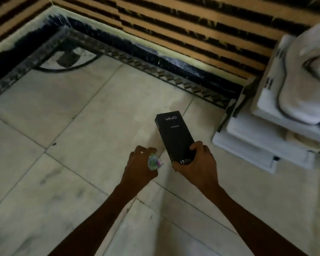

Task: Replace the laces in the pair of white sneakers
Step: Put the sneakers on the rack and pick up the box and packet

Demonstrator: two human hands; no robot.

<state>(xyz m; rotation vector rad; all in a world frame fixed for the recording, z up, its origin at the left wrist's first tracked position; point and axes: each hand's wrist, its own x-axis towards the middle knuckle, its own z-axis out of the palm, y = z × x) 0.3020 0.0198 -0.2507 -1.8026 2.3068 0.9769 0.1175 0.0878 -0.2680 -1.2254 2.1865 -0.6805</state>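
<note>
My right hand (pixel 198 162) grips the near end of a long black box (pixel 174 134) with white lettering, held just above the tiled floor. My left hand (pixel 139 166) is curled round a small bundle of pale green and pink material (pixel 154 161), possibly rolled laces; I cannot tell for sure. A white sneaker (pixel 303 85) lies at the right edge on top of a stack of white boxes, blurred, its eyelet area facing left. A second sneaker is not clearly visible.
Stacked white boxes (pixel 251 143) stand on the floor at the right, close to the black box. A striped tan and black wall (pixel 174 24) runs along the back. Pale marble floor tiles (pixel 54 126) with a dark patterned border spread to the left.
</note>
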